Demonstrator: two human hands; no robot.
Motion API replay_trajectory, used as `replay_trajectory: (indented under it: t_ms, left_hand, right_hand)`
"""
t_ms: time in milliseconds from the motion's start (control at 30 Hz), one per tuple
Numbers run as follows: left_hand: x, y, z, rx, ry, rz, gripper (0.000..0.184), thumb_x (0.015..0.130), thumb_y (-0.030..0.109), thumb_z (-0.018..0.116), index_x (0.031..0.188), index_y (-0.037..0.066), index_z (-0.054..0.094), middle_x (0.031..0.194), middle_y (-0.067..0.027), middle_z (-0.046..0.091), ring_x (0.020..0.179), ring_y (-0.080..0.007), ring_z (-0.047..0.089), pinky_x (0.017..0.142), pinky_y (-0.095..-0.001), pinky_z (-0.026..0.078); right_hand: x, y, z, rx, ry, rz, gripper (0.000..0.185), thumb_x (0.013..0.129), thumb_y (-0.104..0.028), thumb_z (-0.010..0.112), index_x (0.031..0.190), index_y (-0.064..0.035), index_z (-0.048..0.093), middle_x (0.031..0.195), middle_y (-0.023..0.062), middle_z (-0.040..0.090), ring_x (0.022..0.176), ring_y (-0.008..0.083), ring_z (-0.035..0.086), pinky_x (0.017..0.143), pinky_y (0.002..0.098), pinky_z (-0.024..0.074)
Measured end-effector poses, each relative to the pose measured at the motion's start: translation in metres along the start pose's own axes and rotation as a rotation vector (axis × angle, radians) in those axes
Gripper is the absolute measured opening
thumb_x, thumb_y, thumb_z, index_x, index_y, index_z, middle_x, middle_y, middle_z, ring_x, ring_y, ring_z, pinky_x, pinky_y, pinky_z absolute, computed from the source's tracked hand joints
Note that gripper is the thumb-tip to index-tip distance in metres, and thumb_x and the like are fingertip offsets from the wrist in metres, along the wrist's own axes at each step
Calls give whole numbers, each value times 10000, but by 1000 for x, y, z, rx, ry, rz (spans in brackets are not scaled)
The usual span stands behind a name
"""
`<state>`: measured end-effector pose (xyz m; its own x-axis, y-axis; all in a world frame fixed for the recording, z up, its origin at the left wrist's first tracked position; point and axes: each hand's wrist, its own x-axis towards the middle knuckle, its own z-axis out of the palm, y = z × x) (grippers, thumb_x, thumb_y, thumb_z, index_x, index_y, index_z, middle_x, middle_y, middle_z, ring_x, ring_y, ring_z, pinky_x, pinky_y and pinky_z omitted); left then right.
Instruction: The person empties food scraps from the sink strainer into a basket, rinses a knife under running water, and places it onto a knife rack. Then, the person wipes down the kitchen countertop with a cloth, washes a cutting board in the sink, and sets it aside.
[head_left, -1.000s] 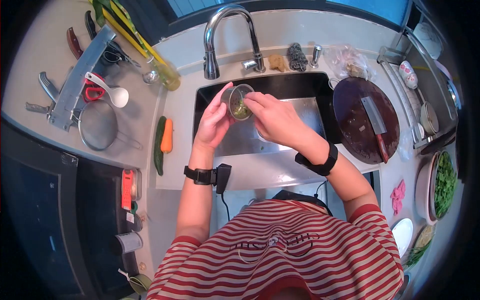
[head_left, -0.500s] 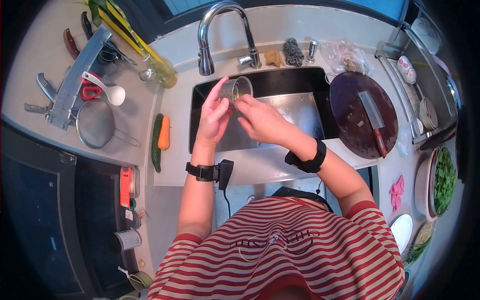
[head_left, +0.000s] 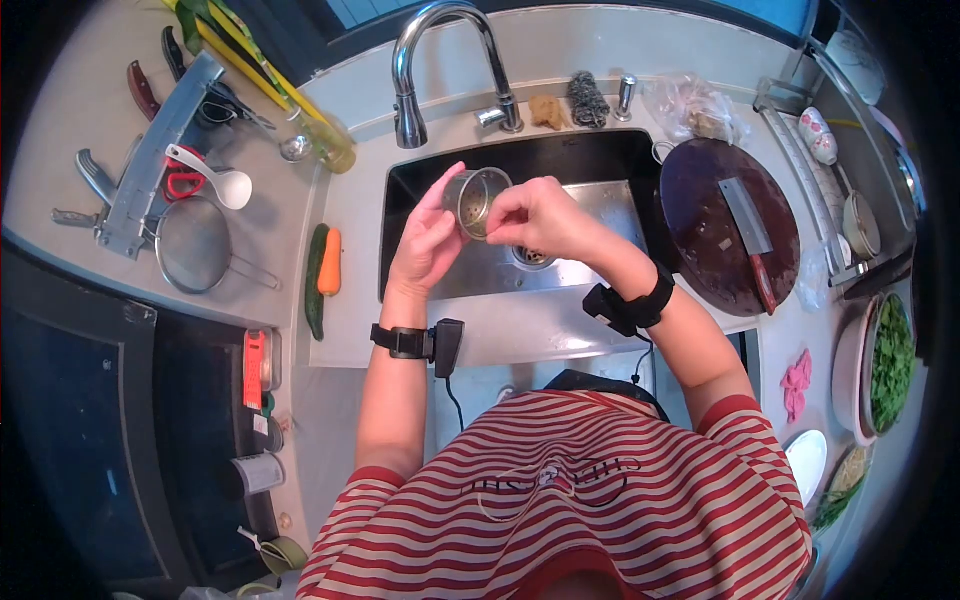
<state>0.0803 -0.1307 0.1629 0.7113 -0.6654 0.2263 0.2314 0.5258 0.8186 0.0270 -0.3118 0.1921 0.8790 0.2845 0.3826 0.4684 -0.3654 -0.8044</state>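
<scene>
Over the sink [head_left: 590,300], my left hand [head_left: 428,240] holds a small metal strainer cup [head_left: 478,203] with holes in its bottom, its opening tilted toward my right. My right hand [head_left: 540,220] is at the cup's right rim, thumb and fingertips pinched together; whatever lies between them is too small to make out. The sink drain [head_left: 533,257] shows just below my right hand. Above and to the left of the cup hangs the faucet's spray head [head_left: 409,122].
A cucumber [head_left: 315,285] and a carrot [head_left: 330,262] lie left of the sink. On the right, a cleaver [head_left: 746,217] rests on a round board [head_left: 700,240]. A knife rack [head_left: 160,160], a sieve [head_left: 193,245], a pink cloth [head_left: 796,385] and a bowl of greens [head_left: 892,365] stand around.
The green scraps seen in the cup a second ago no longer show, and its perforated bottom is visible. My right hand has moved slightly right, from inside the cup to its rim.
</scene>
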Motion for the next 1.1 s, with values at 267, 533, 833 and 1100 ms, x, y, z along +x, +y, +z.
replay_trajectory:
  t_ms: [267,533,833,1100]
  left_hand:
    - [-1,7,0,-9,33,73,656,750,123,633,1311,90,295,1269,-72,386,1150,-206,400,946,-379,351]
    - [3,10,5,75,38,92,634,767,85,610,1312,90,286,1236,-66,407,1117,-193,424,931,-370,367]
    - [11,7,6,29,57,121,615,786,80,586,1315,73,272,1196,-77,434,1083,-201,457,903,-365,398]
    - [16,0,7,13,35,166,596,809,52,531,1329,57,240,1249,-108,399,1123,-225,429,954,-380,352]
  right_hand:
    - [0,15,-2,516,54,268,124,747,19,593,870,32,591,664,46,587,591,87,569,545,208,482]
    - [3,16,17,-144,196,21,477,701,13,552,1164,-85,492,728,181,576,669,321,581,633,360,458]
    - [1,21,24,-15,88,94,401,740,-13,577,1135,10,507,718,114,594,633,153,596,591,290,477]
    - [2,15,29,836,109,416,279,786,-15,580,1061,22,563,783,86,613,671,126,605,597,228,517]
